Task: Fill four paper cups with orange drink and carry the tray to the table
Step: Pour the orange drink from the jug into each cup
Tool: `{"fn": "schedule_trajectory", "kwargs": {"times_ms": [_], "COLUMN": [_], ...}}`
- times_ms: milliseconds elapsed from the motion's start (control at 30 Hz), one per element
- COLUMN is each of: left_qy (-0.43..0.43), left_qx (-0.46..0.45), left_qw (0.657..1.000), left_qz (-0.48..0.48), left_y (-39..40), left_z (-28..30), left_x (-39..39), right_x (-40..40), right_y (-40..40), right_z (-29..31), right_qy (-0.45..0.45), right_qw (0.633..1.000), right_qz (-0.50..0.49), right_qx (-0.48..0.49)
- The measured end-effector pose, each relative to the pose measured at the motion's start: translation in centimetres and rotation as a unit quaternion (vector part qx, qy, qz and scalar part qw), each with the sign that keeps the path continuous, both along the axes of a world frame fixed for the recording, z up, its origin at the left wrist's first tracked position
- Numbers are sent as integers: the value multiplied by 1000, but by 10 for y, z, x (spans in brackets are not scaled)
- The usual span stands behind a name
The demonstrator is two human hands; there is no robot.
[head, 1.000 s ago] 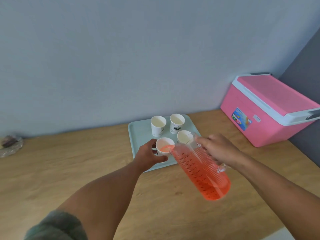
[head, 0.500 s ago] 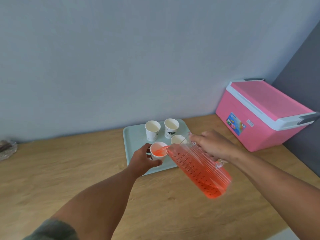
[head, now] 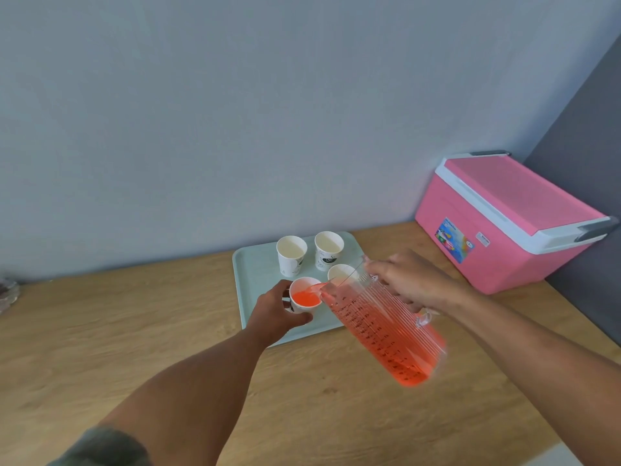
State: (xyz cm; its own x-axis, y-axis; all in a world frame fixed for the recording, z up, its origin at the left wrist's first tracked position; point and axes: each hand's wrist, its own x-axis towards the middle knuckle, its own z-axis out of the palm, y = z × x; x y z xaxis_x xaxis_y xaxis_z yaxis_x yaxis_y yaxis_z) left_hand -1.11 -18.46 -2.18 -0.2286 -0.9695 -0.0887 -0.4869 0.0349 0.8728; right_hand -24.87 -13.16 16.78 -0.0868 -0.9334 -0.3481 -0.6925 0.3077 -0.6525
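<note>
A pale green tray (head: 255, 274) lies on the wooden counter against the wall. Three white paper cups on it look empty: one at the back left (head: 291, 255), one at the back right (head: 328, 250), one at the front right (head: 341, 273) partly behind the jug. My left hand (head: 275, 314) grips the front left cup (head: 304, 297), which holds orange drink. My right hand (head: 408, 280) holds a clear ribbed jug (head: 383, 331) of orange drink, tilted with its spout over that cup, and a stream runs into it.
A pink cooler box (head: 504, 223) with a white lid rim stands on the counter at the right, against a dark side wall. A small glass dish (head: 8, 292) sits at the far left edge. The wooden counter (head: 134, 331) extends left and toward me.
The orange drink in the front left cup has risen. The jug stays tilted over it, and the view has shifted slightly.
</note>
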Motion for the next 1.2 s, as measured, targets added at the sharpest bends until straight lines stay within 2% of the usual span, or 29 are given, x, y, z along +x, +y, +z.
{"fn": "schedule_trajectory", "kwargs": {"times_ms": [333,533,767,1000,1200], "left_qy": [21,22,14,3,-9], "left_qx": [4,7,7,12,10], "left_qw": [1000,999,999,998,998], "left_qz": [22,33,38,59,55], "left_y": [1,0,-3,-9,-17], "left_z": [5,8,5,-3,-3], "left_x": [1,-1,-5,-11,-16], "right_x": [-1,-3,-4,-24,-44], "right_y": [4,12,36,58,74], "right_z": [-17,-35,-46,-51,-60], "right_qy": [-165,-226,-263,-329,-325], "right_qw": [978,962,954,922,915], "right_qz": [-115,-145,-145,-179,-202], "right_qx": [51,51,-22,-99,-124]}}
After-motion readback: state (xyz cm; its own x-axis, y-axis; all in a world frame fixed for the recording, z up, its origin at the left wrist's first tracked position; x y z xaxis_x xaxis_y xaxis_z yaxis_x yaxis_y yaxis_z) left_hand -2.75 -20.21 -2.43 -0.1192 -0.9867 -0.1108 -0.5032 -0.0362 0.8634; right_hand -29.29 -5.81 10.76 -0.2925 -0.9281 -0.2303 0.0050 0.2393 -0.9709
